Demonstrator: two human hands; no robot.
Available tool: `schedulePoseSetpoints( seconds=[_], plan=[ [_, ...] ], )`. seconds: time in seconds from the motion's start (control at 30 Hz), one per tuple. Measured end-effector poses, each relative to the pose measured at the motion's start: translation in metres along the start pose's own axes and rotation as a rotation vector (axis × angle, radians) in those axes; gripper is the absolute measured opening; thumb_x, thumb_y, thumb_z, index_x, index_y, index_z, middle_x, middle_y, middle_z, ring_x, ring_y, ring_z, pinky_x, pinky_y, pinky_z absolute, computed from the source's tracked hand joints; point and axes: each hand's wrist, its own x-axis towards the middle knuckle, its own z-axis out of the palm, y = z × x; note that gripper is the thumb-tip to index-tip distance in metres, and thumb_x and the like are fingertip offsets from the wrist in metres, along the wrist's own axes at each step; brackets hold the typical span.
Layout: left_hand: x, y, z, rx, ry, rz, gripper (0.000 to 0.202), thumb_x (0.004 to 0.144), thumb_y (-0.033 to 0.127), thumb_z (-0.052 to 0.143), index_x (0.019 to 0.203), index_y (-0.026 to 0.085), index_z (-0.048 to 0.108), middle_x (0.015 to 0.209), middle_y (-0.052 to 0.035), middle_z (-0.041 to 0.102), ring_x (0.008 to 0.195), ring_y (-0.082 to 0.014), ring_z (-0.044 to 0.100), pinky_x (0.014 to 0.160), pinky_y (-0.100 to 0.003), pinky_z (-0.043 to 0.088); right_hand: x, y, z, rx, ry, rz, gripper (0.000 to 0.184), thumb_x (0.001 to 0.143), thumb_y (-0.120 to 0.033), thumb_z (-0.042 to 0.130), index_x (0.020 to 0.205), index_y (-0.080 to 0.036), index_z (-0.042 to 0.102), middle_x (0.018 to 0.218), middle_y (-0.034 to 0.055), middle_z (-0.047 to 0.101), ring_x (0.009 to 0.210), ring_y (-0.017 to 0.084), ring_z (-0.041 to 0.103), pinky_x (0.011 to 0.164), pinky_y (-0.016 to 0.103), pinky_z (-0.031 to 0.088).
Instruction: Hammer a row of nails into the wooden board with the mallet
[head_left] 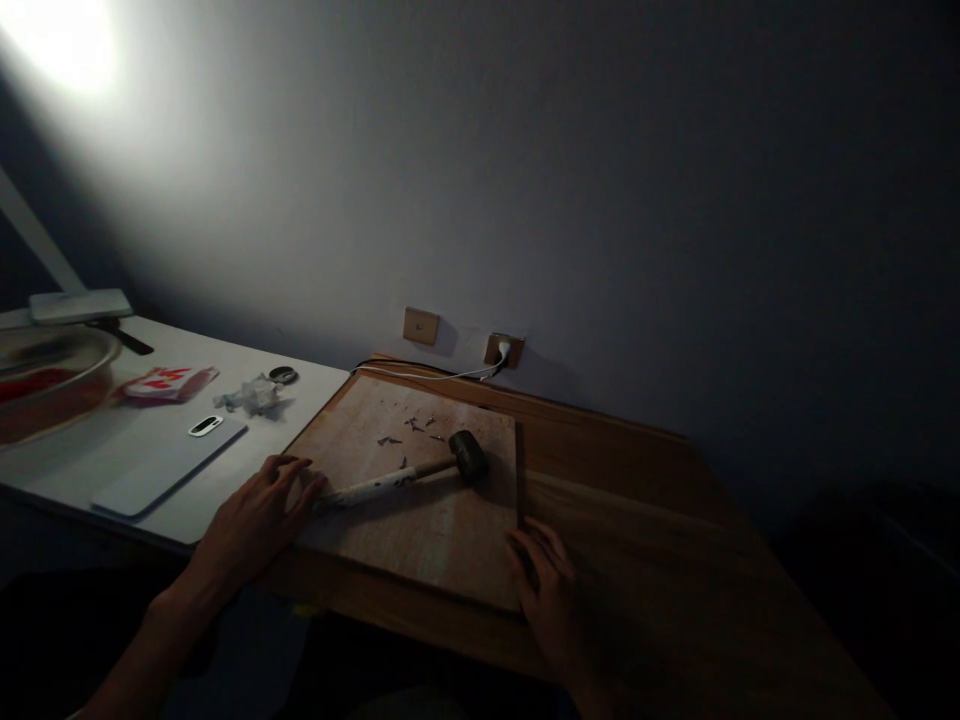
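Note:
A rubber mallet [469,457] with a dark head lies across a pale wooden board [435,540], its white-marked handle pointing to the lower left. Several small screws or nails [414,425] are scattered behind it on the board; their exact kind is hard to make out. My left hand [259,505] is at the board's left edge, fingers bent around it, close to the end of the mallet handle. At the opposite side my right hand [547,590] grips the board's right edge near its front corner. Neither hand holds the mallet.
Beneath the board is a brown wooden table [622,500]. A white table on the left bears a flat digital scale [172,465], a crumpled plastic bag [251,395], a red-and-white packet [169,383] and a clear basin [82,385]. A white cable [427,376] runs to the wall socket [504,350].

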Motion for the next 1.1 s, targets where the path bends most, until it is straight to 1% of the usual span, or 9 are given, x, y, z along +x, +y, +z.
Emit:
schedulePoseSetpoints(
  seconds=[0.17, 0.33, 0.43, 0.53, 0.7, 0.87, 0.97, 1.03, 1.1],
  plan=[
    [-0.001, 0.007, 0.009, 0.086, -0.111, 0.249, 0.033, 0.095, 0.028, 0.050, 0.121, 0.024, 0.070, 0.137, -0.0124, 0.060, 0.127, -0.0322, 0.057, 0.095, -0.042, 0.057, -0.008, 0.026, -0.015, -0.085, 0.108, 0.039, 0.045, 0.103, -0.050, 0.044, 0.101, -0.022, 0.078, 0.117, 0.0146, 0.072, 0.104, 0.026, 0.072, 0.092, 0.043, 0.060],
    [-0.001, 0.040, 0.012, 0.204, -0.174, 0.452, 0.047, 0.091, 0.009, 0.051, 0.127, 0.033, 0.069, 0.140, -0.0117, 0.058, 0.132, -0.0335, 0.051, 0.087, -0.042, 0.061, -0.018, 0.059, -0.039, -0.120, 0.163, 0.121, 0.051, 0.101, -0.057, 0.044, 0.097, -0.020, 0.078, 0.110, 0.0146, 0.075, 0.098, 0.027, 0.073, 0.090, 0.043, 0.059],
    [-0.003, 0.067, 0.016, 0.168, -0.183, 0.525, 0.047, 0.092, 0.009, 0.053, 0.127, 0.037, 0.069, 0.139, -0.0089, 0.058, 0.131, -0.0311, 0.053, 0.087, -0.039, 0.061, -0.025, 0.079, -0.055, -0.136, 0.193, 0.183, 0.060, 0.099, -0.065, 0.040, 0.093, -0.018, 0.078, 0.102, 0.0160, 0.076, 0.095, 0.029, 0.073, 0.087, 0.045, 0.059],
    [-0.005, 0.088, 0.025, 0.083, -0.190, 0.551, 0.036, 0.094, 0.013, 0.055, 0.117, 0.035, 0.073, 0.137, -0.0070, 0.059, 0.124, -0.0284, 0.059, 0.086, -0.037, 0.061, -0.035, 0.097, -0.069, -0.167, 0.206, 0.249, 0.068, 0.096, -0.072, 0.037, 0.093, -0.018, 0.077, 0.098, 0.0172, 0.078, 0.091, 0.030, 0.074, 0.083, 0.044, 0.060],
    [-0.008, 0.106, 0.034, -0.064, -0.213, 0.521, 0.029, 0.102, 0.022, 0.046, 0.117, 0.029, 0.070, 0.133, -0.0066, 0.060, 0.099, -0.0177, 0.070, 0.083, -0.030, 0.060, -0.046, 0.114, -0.085, -0.197, 0.201, 0.324, 0.073, 0.095, -0.075, 0.034, 0.098, -0.016, 0.077, 0.095, 0.0178, 0.079, 0.085, 0.031, 0.075, 0.079, 0.044, 0.060],
    [0.000, 0.110, 0.033, -0.129, -0.226, 0.440, 0.025, 0.102, 0.028, 0.048, 0.120, 0.026, 0.065, 0.124, -0.0067, 0.064, 0.088, -0.0172, 0.072, 0.077, -0.028, 0.058, -0.040, 0.107, -0.084, -0.236, 0.247, 0.263, 0.073, 0.095, -0.075, 0.033, 0.096, -0.017, 0.076, 0.099, 0.0185, 0.077, 0.094, 0.033, 0.073, 0.084, 0.046, 0.059],
    [0.013, 0.112, 0.031, -0.111, -0.267, 0.417, 0.025, 0.100, 0.027, 0.050, 0.121, 0.025, 0.063, 0.120, -0.0072, 0.065, 0.086, -0.0177, 0.071, 0.072, -0.027, 0.057, -0.030, 0.087, -0.073, -0.199, 0.227, 0.256, 0.065, 0.099, -0.068, 0.035, 0.112, -0.018, 0.073, 0.113, 0.0176, 0.074, 0.103, 0.031, 0.071, 0.089, 0.044, 0.057],
    [0.024, 0.116, 0.030, -0.071, -0.293, 0.450, 0.023, 0.098, 0.022, 0.052, 0.117, 0.024, 0.065, 0.116, -0.0078, 0.065, 0.089, -0.0195, 0.070, 0.074, -0.029, 0.056, -0.019, 0.067, -0.065, -0.089, 0.129, 0.229, 0.059, 0.101, -0.062, 0.036, 0.121, -0.019, 0.071, 0.120, 0.0154, 0.073, 0.110, 0.028, 0.070, 0.092, 0.040, 0.056],
    [0.035, 0.125, 0.029, -0.027, -0.281, 0.487, 0.021, 0.096, 0.019, 0.055, 0.112, 0.022, 0.067, 0.110, -0.0087, 0.066, 0.095, -0.0229, 0.068, 0.082, -0.034, 0.055, -0.004, 0.045, -0.058, 0.023, -0.051, 0.233, 0.057, 0.101, -0.059, 0.039, 0.132, -0.020, 0.066, 0.113, 0.0120, 0.076, 0.103, 0.025, 0.072, 0.087, 0.035, 0.056]
  ],
)
